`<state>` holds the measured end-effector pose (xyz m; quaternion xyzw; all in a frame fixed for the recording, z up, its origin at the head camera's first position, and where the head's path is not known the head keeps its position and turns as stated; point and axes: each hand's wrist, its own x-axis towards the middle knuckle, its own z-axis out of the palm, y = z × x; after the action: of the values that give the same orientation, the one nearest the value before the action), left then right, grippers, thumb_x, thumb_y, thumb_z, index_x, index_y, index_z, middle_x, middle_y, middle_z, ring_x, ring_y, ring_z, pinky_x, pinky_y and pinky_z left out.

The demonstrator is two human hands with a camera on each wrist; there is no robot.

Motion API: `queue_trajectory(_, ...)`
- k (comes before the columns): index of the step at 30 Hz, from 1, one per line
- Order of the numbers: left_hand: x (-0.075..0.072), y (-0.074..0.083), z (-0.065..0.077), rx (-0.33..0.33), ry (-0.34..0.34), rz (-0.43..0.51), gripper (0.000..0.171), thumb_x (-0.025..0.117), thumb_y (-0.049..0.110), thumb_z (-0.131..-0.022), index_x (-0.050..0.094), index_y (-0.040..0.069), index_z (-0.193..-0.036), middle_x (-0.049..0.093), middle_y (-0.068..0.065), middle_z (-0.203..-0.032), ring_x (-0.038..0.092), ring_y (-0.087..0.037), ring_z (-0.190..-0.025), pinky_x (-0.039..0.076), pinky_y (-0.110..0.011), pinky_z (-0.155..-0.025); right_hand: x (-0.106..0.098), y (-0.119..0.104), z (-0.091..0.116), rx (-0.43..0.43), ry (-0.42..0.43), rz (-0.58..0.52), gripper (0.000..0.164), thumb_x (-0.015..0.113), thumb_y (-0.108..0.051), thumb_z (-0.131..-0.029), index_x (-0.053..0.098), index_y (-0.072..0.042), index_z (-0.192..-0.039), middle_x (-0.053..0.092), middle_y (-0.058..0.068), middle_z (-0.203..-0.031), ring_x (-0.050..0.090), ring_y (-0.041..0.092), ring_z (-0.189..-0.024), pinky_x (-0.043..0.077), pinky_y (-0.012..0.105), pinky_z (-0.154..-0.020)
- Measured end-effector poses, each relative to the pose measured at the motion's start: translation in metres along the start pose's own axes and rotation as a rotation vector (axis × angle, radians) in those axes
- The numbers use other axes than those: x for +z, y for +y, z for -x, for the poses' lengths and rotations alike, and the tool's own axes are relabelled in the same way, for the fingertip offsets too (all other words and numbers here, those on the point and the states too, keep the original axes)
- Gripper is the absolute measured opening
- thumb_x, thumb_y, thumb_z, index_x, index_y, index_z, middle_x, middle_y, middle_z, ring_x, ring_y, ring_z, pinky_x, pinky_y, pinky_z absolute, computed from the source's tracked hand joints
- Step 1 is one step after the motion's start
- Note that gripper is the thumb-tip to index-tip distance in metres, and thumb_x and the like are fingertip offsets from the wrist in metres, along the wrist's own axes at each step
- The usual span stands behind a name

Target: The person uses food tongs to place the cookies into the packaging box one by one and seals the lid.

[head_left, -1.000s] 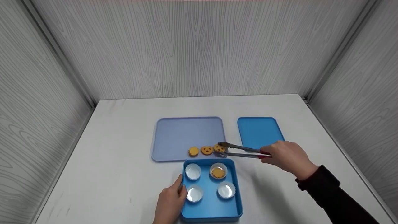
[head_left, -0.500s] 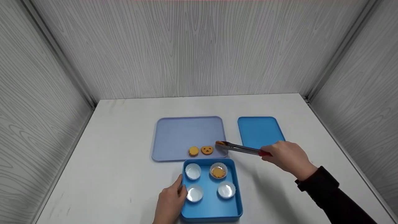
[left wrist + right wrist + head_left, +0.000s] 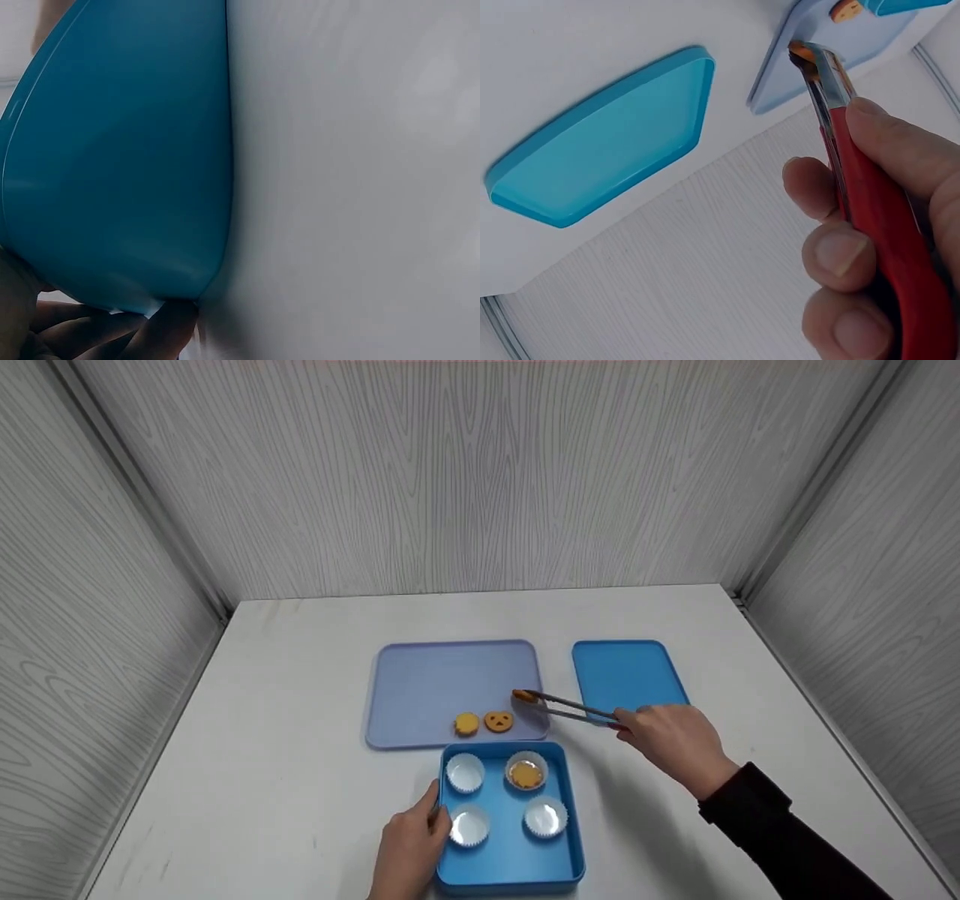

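My right hand (image 3: 675,742) grips a pair of tongs (image 3: 885,217) by the red handles. The metal tips pinch an orange cookie (image 3: 525,696) above the right part of the lavender tray (image 3: 442,675). On that tray's front edge lie a yellow cookie (image 3: 466,724) and an orange cookie with cut-out face holes (image 3: 499,721). My left hand (image 3: 409,844) holds the left wall of a blue box (image 3: 517,864), which stands on the table before the tray. Several white paper cups (image 3: 545,817) stand in the box; the back right one contains a yellow cookie (image 3: 526,774).
A flat blue lid (image 3: 626,675) lies to the right of the lavender tray, partly behind my right hand in the head view. Grey wood-grain panels (image 3: 480,472) enclose the white table (image 3: 300,697) at the back and both sides.
The tongs have closed on the rightmost orange cookie and raised it off its spot, shifting slightly back and left. My left hand and the box have stayed in place.
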<state>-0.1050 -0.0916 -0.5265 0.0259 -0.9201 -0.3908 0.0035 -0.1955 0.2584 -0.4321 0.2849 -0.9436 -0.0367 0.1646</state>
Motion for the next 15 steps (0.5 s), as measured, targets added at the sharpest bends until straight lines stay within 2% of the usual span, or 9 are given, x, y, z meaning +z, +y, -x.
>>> queue_trajectory(4,0.0,-0.001,0.0003,0.005,-0.011,0.009,0.05,0.06,0.014,-0.096,0.056,-0.005,-0.142,0.061,0.004,-0.066,0.05,-0.01,-0.061,0.046,-0.028,-0.06,0.0027,0.0008,-0.0001,0.024,-0.03,-0.048,0.021,0.087,-0.026,-0.08,0.074,-0.014,-0.093,0.062,-0.001,-0.061,0.046,0.009,-0.049,0.039,0.024,-0.045)
queue_trajectory(11,0.0027,-0.0018,-0.0003,0.022,0.034,-0.046,0.048,0.061,0.014,-0.094,0.059,-0.006,-0.139,0.056,0.007,-0.061,0.047,-0.009,-0.06,0.045,-0.028,-0.06,0.0016,0.0058,0.0011,0.084,-0.087,-0.163,0.018,0.086,-0.026,-0.082,0.074,-0.016,-0.091,0.067,-0.003,-0.067,0.055,0.009,-0.056,0.044,0.027,-0.049)
queue_trajectory(15,0.0026,-0.0005,-0.001,0.006,0.021,-0.041,0.049,0.061,0.013,-0.095,0.059,-0.006,-0.139,0.057,0.006,-0.062,0.048,-0.009,-0.06,0.045,-0.027,-0.059,0.0008,0.0075,0.0002,0.119,-0.127,-0.2,0.018,0.085,-0.027,-0.082,0.077,-0.016,-0.094,0.069,-0.003,-0.07,0.056,0.01,-0.059,0.047,0.029,-0.053)
